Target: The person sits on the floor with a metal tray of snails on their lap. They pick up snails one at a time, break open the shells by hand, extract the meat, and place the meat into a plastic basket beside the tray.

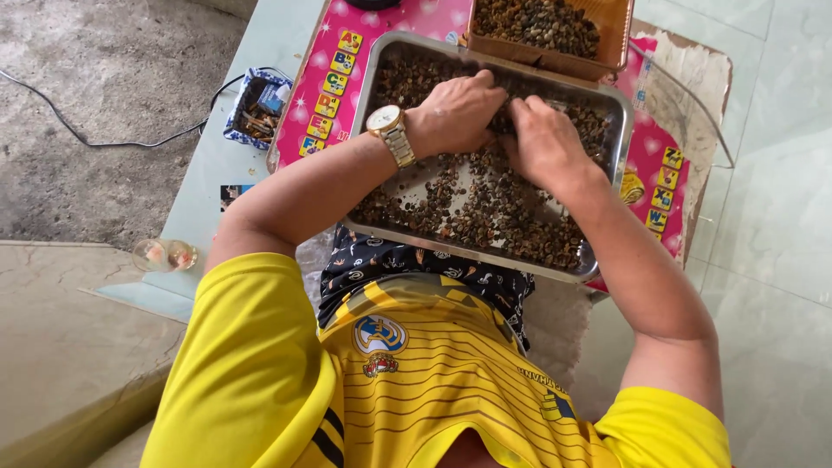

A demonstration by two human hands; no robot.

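My left hand (458,111) and right hand (544,139) rest side by side, palms down with fingers curled into the small dark brown pieces (485,204) in the metal tray (392,54); whether either pinches a piece I cannot tell. The tray sits on the pink mat (325,65), near edge over my lap. Its near left floor shows bare metal; the pieces lie thicker toward the right. The brown tray (617,35), touching the far rim, already holds a full layer. I judge the sorting partly done, much remaining.
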